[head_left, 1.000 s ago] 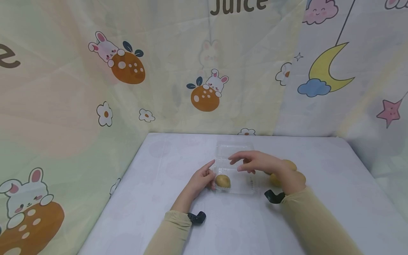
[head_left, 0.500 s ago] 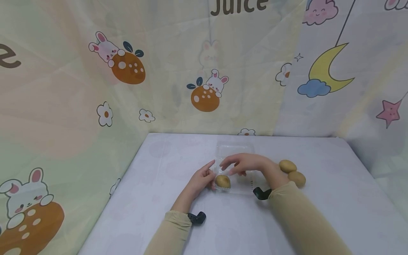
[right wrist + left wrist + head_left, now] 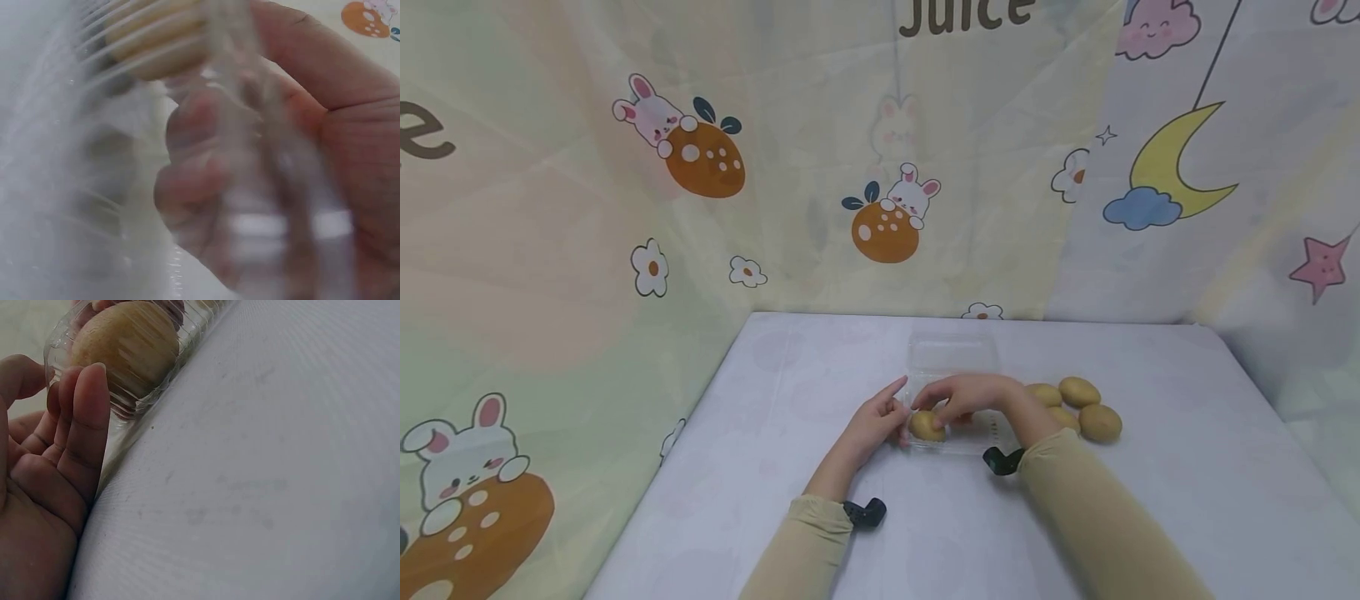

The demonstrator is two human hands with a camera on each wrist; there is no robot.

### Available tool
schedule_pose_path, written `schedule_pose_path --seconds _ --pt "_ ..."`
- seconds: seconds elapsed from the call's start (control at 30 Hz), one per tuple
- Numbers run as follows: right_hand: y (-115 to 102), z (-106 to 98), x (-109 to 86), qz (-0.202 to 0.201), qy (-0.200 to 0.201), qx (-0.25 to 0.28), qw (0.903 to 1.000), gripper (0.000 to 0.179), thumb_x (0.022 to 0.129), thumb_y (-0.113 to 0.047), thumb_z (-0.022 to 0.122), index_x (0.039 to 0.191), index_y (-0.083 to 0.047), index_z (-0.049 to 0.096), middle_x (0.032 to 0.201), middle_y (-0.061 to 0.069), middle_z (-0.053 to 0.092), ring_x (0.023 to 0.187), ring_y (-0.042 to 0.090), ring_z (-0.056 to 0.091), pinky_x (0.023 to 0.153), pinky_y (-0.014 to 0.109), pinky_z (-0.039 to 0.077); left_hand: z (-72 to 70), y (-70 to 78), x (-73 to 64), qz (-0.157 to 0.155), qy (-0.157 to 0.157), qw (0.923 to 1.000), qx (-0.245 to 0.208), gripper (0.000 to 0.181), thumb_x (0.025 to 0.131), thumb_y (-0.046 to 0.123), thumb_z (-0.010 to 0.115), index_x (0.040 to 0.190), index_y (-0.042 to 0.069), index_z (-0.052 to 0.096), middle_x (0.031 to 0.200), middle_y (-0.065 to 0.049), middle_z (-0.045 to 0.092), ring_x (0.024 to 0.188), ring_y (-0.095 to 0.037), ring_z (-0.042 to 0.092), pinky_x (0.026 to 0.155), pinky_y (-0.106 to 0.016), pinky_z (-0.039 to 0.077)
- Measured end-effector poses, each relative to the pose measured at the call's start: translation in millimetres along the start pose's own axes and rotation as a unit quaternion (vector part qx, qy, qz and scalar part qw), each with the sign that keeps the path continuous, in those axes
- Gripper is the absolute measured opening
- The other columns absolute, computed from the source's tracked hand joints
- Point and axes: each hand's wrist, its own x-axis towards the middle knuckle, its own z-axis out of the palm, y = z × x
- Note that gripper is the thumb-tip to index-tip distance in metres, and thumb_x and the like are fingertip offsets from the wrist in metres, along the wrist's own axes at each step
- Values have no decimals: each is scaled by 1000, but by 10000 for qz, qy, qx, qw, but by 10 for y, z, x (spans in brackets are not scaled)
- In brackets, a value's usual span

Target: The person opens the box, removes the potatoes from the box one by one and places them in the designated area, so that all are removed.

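Note:
A clear plastic clamshell box lies on the table with its lid folded back. Inside its front left corner is a yellowish-brown potato. My right hand reaches into the box from the right, thumb and fingertips around this potato. In the right wrist view, the potato and the curled fingers show blurred, partly through clear plastic. My left hand pinches the left wall of the box; the left wrist view shows its thumb and fingers at the rim, next to the potato.
Several more potatoes lie grouped on the white table, right of the box and partly behind my right wrist. The lid extends toward the back. Printed cloth walls stand around the table.
My right hand has moved left and down, from above the box onto the potato, uncovering more potatoes beside its wrist. The left hand has stayed at the box wall.

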Motion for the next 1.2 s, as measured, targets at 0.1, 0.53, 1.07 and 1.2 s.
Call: schedule_pose_path --seconds 0.1,0.53,1.07,1.2 --pt "27 16 26 70 -13 -30 10000 36 86 -39 73 120 -41 62 126 -8 60 64 23 47 60 32 44 -1 1 1 -3 -3 10000 8 60 97 28 60 152 35 36 81 -3 61 65 -18 66 67 -31 57" --pt "63 30 52 -1 21 -36 10000 32 85 -36 75 116 -37 65 123 -5 59 63 18 47 60 29 43 1 -15 18 -16 -50 9999 -98 62 96 27 63 152 36 36 83 -3 59 65 -17 66 64 -30 56" --pt "56 16 -44 288 557 -101 9980 39 79 -38 80 116 -36 66 109 -2 61 91 19 55 72 32 48 10 -23 22 7 50 10000 34 60 97 26 62 151 36 38 82 -3 59 65 -18 66 64 -31 56" --pt "30 -5 -95 249 689 -266 9970 40 78 -39 81 114 -37 65 113 -5 60 101 21 54 79 34 49 15 -23 22 -12 51 10000 -15 60 97 25 62 151 35 38 83 -3 59 65 -18 65 65 -32 57"
